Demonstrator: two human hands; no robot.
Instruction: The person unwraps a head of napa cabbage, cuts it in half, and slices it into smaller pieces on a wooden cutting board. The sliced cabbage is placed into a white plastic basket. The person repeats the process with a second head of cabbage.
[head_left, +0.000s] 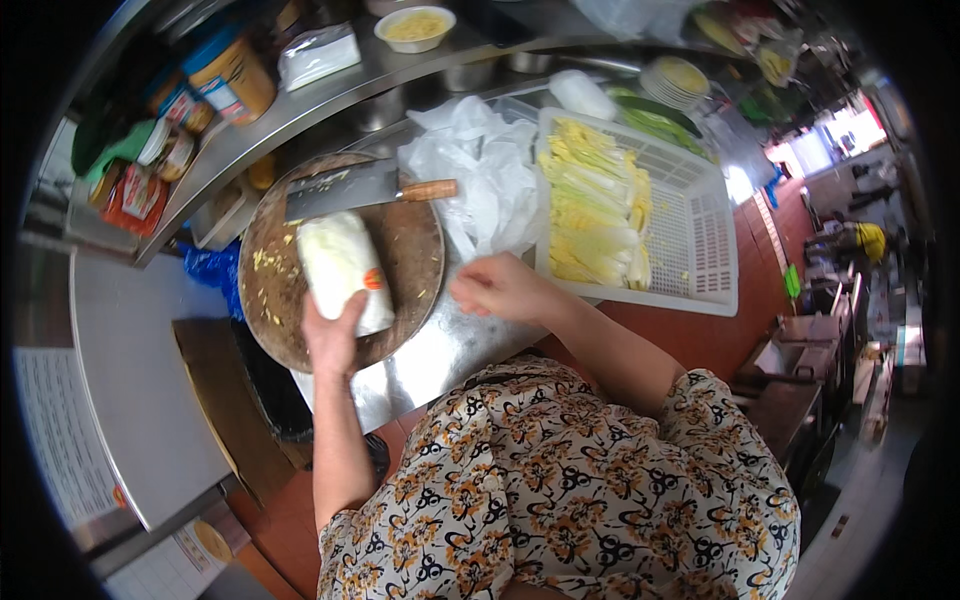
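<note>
My left hand (334, 330) grips the lower end of a napa cabbage (341, 262) in white wrapping with an orange sticker. The cabbage lies on a round wooden chopping board (412, 277) scattered with small yellow scraps. Beyond it, a cleaver (345, 191) with a wooden handle lies flat across the board. My right hand (491, 285) is held over the steel counter, right of the board, its fingers curled; whether they hold anything is not visible. Crumpled white plastic bags (480, 172) lie beyond that hand. A white plastic basket (694, 296) at the right holds cut napa cabbage pieces (596, 202).
A steel shelf (315, 112) overhangs the far side, bearing jars (232, 75), a bowl of yellow shreds (415, 28) and packets. Stacked plates (675, 81) stand behind the basket. Below the board's left side is a black-lined bin (274, 390). A person in yellow (870, 241) is far off right.
</note>
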